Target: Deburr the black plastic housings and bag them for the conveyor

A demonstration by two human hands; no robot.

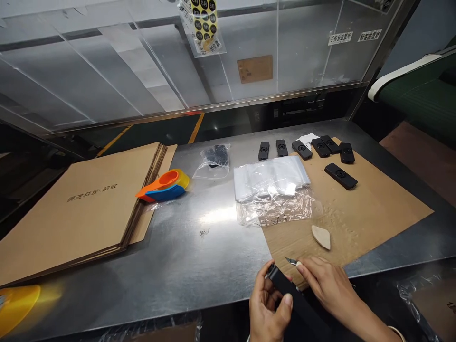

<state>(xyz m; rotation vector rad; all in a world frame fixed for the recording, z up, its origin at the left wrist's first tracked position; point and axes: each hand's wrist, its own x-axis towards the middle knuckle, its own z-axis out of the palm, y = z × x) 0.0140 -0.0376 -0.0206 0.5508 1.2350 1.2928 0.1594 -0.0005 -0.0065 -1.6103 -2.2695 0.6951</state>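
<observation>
Pointing lengthwise toward ten o'clock, one black case (282,280) sits at five o'clock, wrapped by the left hand (269,308) — the right hand (329,286) pinches one knife (291,261); seven spare cases (341,176) lie around one-to-two o'clock.

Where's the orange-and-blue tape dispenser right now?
Head view, left of centre: the tape dispenser sits at the right edge of the cardboard stack, left of the clear bag with black contents.

Long, black, bar-shaped casing (285,282) here, tilted in mid-air; slim, pointed, silver-bladed knife (292,261) just beside, tip leftward!
</observation>
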